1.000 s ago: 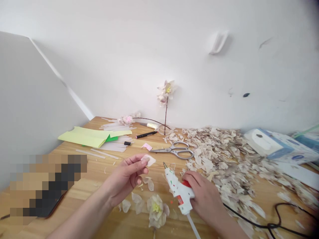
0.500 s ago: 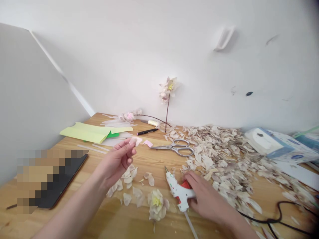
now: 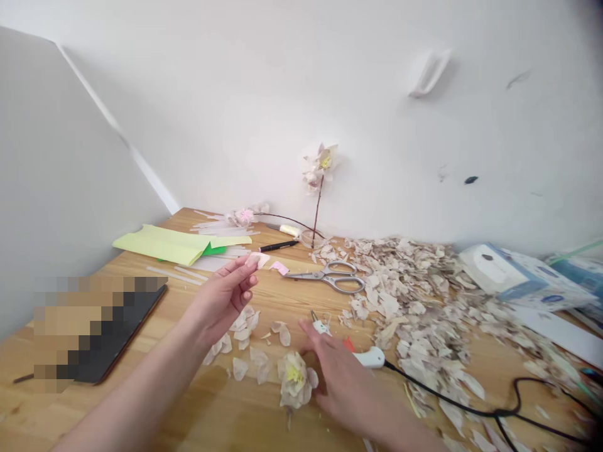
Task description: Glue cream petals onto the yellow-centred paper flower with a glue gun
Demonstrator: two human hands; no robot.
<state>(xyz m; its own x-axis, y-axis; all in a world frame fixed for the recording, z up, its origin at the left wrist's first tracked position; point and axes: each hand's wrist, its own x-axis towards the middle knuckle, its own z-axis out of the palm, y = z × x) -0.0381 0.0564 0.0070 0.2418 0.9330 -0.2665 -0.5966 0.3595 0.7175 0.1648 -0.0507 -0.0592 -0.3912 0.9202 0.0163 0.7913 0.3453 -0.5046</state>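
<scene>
Between the thumb and fingers of my left hand [image 3: 232,280] is a pale pink petal [image 3: 257,259], held above the table. My right hand [image 3: 332,380] is open over the table, thumb and fingers apart, beside a cream flower head [image 3: 295,380] with a yellow centre. The hand partly covers a white glue gun [image 3: 372,358], which lies on the wood with its nozzle pointing away. Several loose petals [image 3: 259,364] lie left of the flower head. Grey-handled scissors [image 3: 336,276] rest farther back, near a small pink scrap [image 3: 279,268].
A heap of dried petals [image 3: 414,282] spreads over the right side, before a tissue box [image 3: 522,276]. A black cord [image 3: 438,395] runs right. At the back stand a stemmed flower [image 3: 323,166], a black pen [image 3: 279,246] and yellow-green paper [image 3: 162,243]. A dark tablet [image 3: 125,339] lies left.
My right hand has let go of the glue gun, now lying on the table, and moved left toward the flower head. My left hand still holds the petal in nearly the same place.
</scene>
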